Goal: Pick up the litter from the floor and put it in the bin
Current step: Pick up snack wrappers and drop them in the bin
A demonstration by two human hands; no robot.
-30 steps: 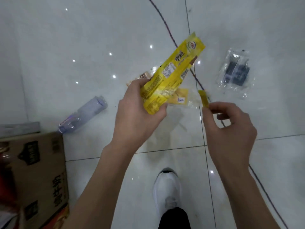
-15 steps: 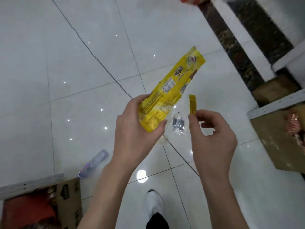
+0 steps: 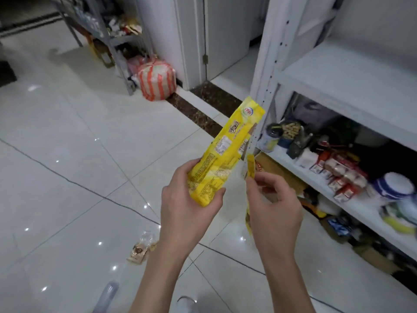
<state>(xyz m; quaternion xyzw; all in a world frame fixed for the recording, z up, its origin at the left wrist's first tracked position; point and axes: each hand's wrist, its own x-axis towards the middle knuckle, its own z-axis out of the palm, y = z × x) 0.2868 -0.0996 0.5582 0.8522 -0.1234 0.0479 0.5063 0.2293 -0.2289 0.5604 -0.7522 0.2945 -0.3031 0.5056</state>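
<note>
litter, two pieces, centre of the frame. yellow wrapper (image 3: 228,152): long and flat, slanting toward the upper right, its lower end enclosed by the curled fingers and thumb of the left hand (image 3: 189,208). it is gripped by one end, probably to leave the other hand free for the smaller piece. yellow strip (image 3: 251,166): a small upright scrap pinched between thumb and forefinger of the right hand (image 3: 273,211), just beside the wrapper's edge; whether the two touch cannot be told. both pieces are off the floor and in hand.

lower part, on the white tiled floor (image 3: 67,177): a clear bottle (image 3: 108,292) lying at the bottom edge near a white shoe (image 3: 185,303), and a small clear packet (image 3: 140,250) with brown contents at lower centre. both are judged to be litter not yet collected.

right: white shelving (image 3: 338,86) stocked with packets and jars. upper centre: orange-striped sack (image 3: 156,80) set against a white door frame (image 3: 191,41). no bin is in view, so the drop cannot yet be made.
</note>
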